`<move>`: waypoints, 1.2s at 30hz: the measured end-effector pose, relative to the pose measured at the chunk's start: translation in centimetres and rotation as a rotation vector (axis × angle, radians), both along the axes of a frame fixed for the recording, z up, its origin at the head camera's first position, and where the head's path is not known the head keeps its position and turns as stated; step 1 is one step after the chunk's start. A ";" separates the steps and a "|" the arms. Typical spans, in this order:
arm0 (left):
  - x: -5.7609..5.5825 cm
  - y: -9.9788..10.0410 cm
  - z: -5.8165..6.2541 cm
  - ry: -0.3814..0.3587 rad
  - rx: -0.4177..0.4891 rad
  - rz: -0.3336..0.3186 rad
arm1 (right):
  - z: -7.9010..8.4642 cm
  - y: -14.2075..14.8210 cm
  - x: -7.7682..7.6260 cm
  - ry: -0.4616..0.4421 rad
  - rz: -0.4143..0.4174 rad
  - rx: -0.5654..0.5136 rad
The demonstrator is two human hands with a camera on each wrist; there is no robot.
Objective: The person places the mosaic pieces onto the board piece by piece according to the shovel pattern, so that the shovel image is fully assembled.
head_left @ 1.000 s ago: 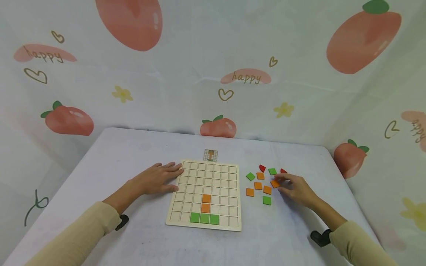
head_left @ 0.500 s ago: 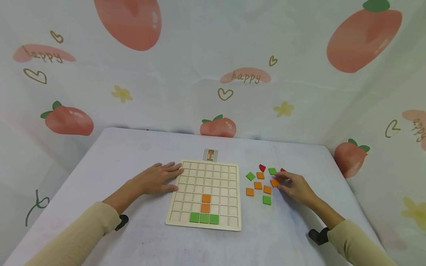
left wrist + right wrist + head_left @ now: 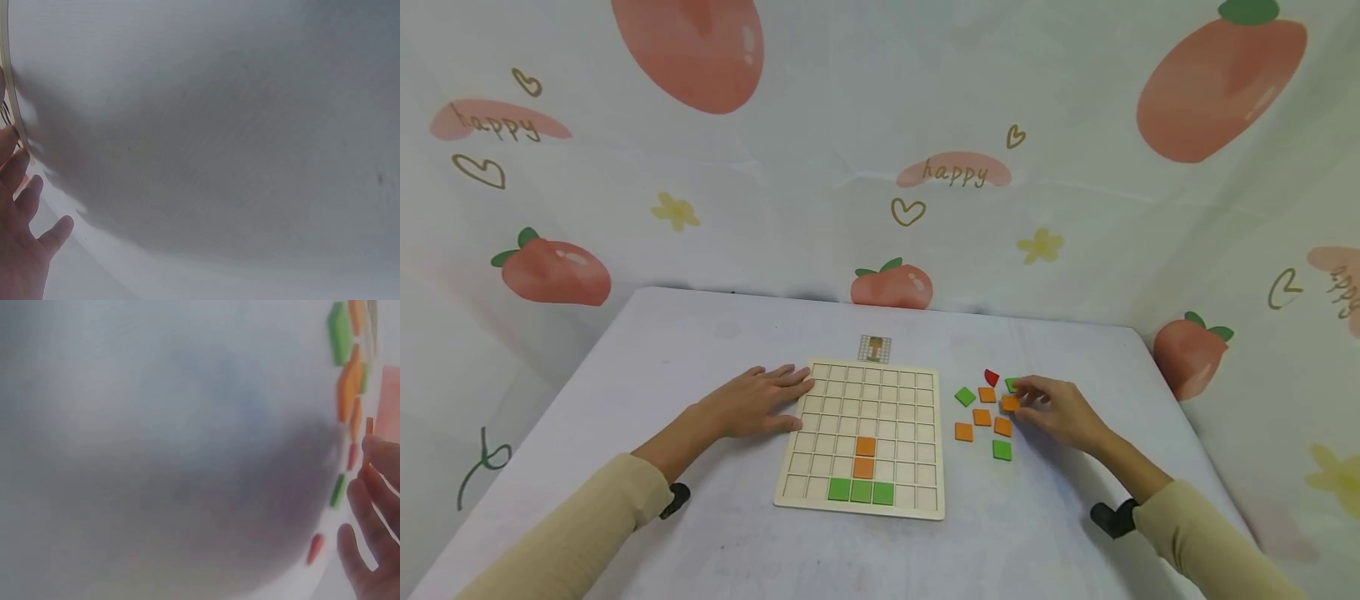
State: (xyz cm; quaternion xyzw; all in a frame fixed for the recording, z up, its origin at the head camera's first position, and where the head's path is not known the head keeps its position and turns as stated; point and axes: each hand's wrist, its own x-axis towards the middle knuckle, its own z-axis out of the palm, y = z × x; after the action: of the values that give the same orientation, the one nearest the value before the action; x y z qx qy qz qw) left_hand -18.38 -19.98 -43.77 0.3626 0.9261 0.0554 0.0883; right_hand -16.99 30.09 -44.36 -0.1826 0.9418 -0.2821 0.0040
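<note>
My right hand (image 3: pixel 1062 414) pinches an orange square tile (image 3: pixel 1011 403) between thumb and fingertips, just over the loose tiles. In the right wrist view the held orange tile (image 3: pixel 369 427) stands edge-on to the camera. On the left edge of a pale wooden grid board (image 3: pixel 912 414), my left hand (image 3: pixel 758 406) rests with its fingers spread. Two orange tiles (image 3: pixel 864 458) lie one above the other in the board's lower middle cells. Below them, a row of 3 green tiles (image 3: pixel 861 491) fills cells of the bottom row.
Several loose orange tiles (image 3: pixel 982 417), green tiles (image 3: pixel 1002 450) and a red piece (image 3: pixel 992 377) lie right of the board. Another red piece (image 3: pixel 315 549) shows in the right wrist view. Behind the board is a small printed card (image 3: pixel 875 348). A patterned cloth backdrop (image 3: pixel 820 167) rises behind the table.
My right hand has lifted the orange tile and moved slightly left and away from me, now covering the far red piece and part of a green tile. The left hand has stayed still.
</note>
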 end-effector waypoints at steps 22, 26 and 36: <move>0.1 0.0 0.1 -0.007 -0.013 0.011 | 2.1 -9.4 -1.8 0.078 0.218 -0.107; 0.1 0.0 0.1 -0.006 -0.009 0.008 | 1.9 -11.2 -1.6 0.063 0.250 -0.109; 0.1 0.0 0.2 0.001 -0.010 0.000 | 1.0 -15.0 -1.0 0.003 0.330 -0.110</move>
State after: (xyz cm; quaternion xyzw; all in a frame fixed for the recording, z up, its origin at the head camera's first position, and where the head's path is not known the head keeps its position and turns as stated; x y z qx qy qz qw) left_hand -18.28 -19.96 -43.60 0.3622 0.9264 0.0507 0.0894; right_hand -18.04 15.06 -43.39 -0.3350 0.8823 -0.3283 0.0390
